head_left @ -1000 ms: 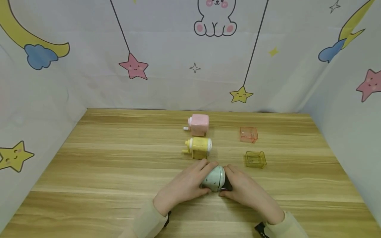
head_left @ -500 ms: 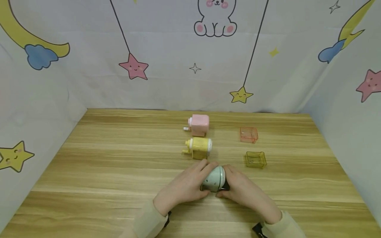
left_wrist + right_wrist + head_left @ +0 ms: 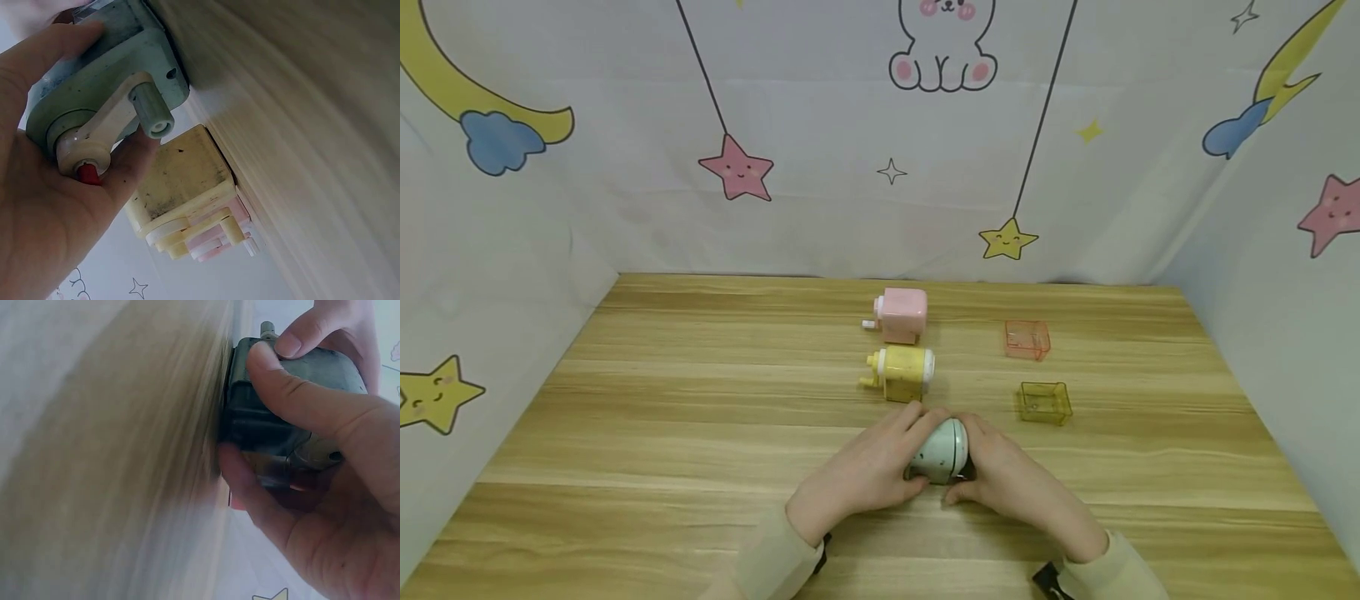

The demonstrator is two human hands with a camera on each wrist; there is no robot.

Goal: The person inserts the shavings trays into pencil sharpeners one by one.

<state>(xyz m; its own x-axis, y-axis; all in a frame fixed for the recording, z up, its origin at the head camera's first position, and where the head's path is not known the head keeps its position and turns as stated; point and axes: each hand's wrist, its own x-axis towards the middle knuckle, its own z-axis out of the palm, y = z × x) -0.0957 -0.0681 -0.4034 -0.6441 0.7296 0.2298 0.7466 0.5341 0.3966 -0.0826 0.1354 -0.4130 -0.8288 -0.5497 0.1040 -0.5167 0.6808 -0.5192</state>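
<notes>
A pale green hand-crank pencil sharpener stands on the table near the front. My left hand grips its body from the crank side, fingers over the far side and thumb on the near side. The crank handle shows in the left wrist view. My right hand holds the dark see-through shavings drawer at the opposite end, its thumb on the sharpener's side. Most of the drawer sits within the body, and my fingers hide part of it.
Behind it stand a yellow pencil sharpener and a pink one, cranks to the left. To their right lie a yellow see-through drawer and a red see-through drawer. A printed cloth wall closes the table's back.
My right hand has moved slightly left, and less of the dark drawer sticks out of the green sharpener. My left hand has stayed in place.
</notes>
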